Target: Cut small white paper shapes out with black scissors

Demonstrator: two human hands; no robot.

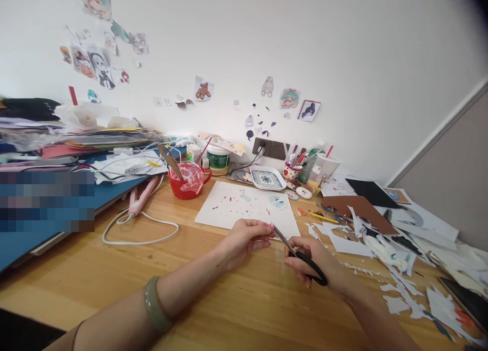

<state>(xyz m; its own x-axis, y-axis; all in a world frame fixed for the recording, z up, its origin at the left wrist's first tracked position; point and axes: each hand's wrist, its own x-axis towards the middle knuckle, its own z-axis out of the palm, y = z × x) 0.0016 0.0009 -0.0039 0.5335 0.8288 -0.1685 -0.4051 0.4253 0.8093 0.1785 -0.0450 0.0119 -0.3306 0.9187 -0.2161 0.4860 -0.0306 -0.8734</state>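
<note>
My right hand [309,257] is closed around the black handles of a pair of scissors [285,239], whose blades point up and left. The blade tips reach the fingertips of my left hand [249,236], which are pinched together. A tiny pink-red scrap seems to be between them, too small to name. Just beyond both hands lies a white sheet of paper [229,208] with small coloured cut-outs spread on it, among them a pale blue piece [277,201] near its right side.
White paper offcuts [396,254] and brown paper [360,212] cover the right side of the wooden table. Behind the sheet stand a red cup [186,187], a patterned tray [268,179] and a pen cup [292,171]. A pink device with a white cord [143,196] lies at left.
</note>
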